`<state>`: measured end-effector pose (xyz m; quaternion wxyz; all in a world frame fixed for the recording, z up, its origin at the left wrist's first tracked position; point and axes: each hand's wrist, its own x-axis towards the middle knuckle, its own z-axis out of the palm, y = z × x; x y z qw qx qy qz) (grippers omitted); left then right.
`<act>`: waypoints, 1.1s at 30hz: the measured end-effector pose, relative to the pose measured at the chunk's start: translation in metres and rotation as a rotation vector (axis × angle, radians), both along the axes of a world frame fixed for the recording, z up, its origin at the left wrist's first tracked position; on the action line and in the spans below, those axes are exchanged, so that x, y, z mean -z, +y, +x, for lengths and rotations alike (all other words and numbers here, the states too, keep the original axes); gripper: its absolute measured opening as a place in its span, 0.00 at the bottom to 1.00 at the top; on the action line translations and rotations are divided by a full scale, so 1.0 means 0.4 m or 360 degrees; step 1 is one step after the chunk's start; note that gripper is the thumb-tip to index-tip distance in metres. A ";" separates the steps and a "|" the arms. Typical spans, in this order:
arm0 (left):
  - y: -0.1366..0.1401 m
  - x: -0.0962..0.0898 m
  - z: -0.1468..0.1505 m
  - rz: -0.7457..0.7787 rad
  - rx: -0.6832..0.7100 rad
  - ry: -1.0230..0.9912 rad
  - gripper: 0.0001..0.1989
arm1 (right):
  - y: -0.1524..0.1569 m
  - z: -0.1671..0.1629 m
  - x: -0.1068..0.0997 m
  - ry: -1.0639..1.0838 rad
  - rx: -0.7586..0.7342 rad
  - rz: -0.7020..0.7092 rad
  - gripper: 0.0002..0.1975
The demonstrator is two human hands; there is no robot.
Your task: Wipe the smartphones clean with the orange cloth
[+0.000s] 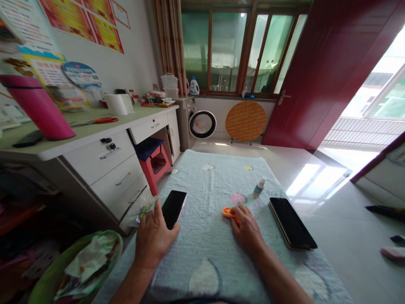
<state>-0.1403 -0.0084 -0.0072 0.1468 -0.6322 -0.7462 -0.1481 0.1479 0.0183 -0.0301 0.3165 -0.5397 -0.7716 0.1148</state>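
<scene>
My left hand (pixel 155 234) grips the lower end of a black-screened smartphone (pixel 174 207), thumb at its right edge and fingers along its left side. The screen faces up. To the right, my right hand (pixel 247 228) rests on the covered table with its fingers closed on a small bunched orange cloth (pixel 226 212), which is partly hidden under the fingers. Beyond that hand stands a small spray bottle (pixel 258 188) with a white top and blue label. A dark-screened tablet (pixel 292 223) in a case lies at the table's right side.
A pale blue patterned cloth (pixel 202 236) covers the table. At the lower left is a green waste basket (pixel 118 247) with crumpled paper. A desk (pixel 120 169) runs along the left, with a red stool (pixel 156 166) beside it. The washing machine door (pixel 202 124) hangs open.
</scene>
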 end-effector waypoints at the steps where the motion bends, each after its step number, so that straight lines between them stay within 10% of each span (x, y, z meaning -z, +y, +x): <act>1: 0.000 -0.003 0.001 -0.0003 -0.0009 0.0004 0.42 | 0.000 0.000 -0.001 0.0001 -0.0001 0.0002 0.07; 20: -0.009 -0.047 0.039 0.0072 0.0169 -0.0443 0.44 | -0.001 0.000 0.002 0.0037 0.0009 0.0021 0.09; 33: -0.013 -0.026 0.201 -0.0887 0.0474 -0.2747 0.32 | 0.007 0.023 0.012 0.0350 0.0234 0.0055 0.06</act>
